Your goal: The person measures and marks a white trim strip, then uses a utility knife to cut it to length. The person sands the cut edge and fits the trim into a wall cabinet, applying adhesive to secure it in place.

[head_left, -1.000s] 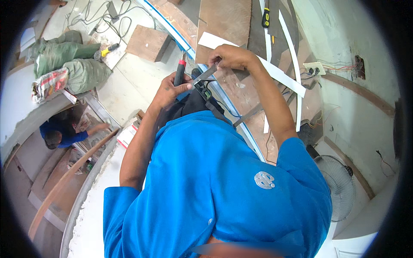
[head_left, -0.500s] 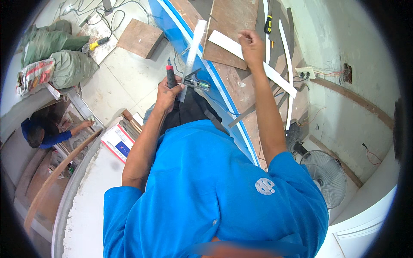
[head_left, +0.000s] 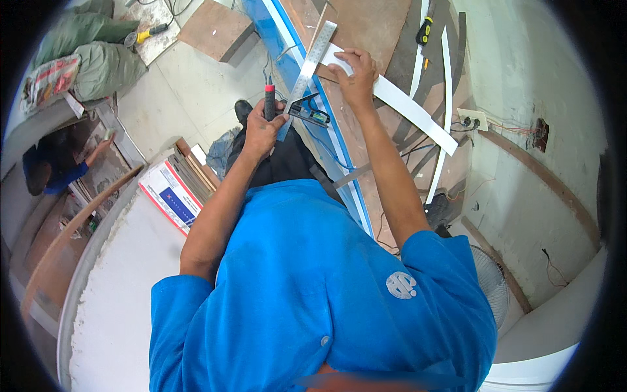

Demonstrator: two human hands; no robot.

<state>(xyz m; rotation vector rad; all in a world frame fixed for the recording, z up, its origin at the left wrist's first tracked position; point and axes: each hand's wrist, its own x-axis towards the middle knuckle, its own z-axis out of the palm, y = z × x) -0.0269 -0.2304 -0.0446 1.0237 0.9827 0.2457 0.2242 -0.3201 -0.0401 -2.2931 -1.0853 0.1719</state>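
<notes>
My left hand [head_left: 262,132] is closed round a combination square [head_left: 304,83] and a pen-like tool [head_left: 270,103] with a black ribbed grip and a red collar. The square's steel blade slants up and right, its upper end beside the white strip's far end. Its dark head with a green vial sits just right of my fingers. My right hand [head_left: 356,77] has its thumb and fingers curled at the far part of a flat white strip [head_left: 415,115]. That strip lies slantwise over the workbench, partly hidden by this hand.
A yellow-and-black screwdriver [head_left: 424,31], narrow white strips [head_left: 447,85] and dark strips lie on the brown bench [head_left: 349,140]. A socket [head_left: 471,120] and a fan [head_left: 490,281] are at right. Sacks [head_left: 108,70], an angle grinder [head_left: 145,34] and a person [head_left: 55,163] are at left.
My right hand has come left along the white strip, its fingers now lower and less pinched. The square has moved up and right toward the strip's end, carried by my left hand.
</notes>
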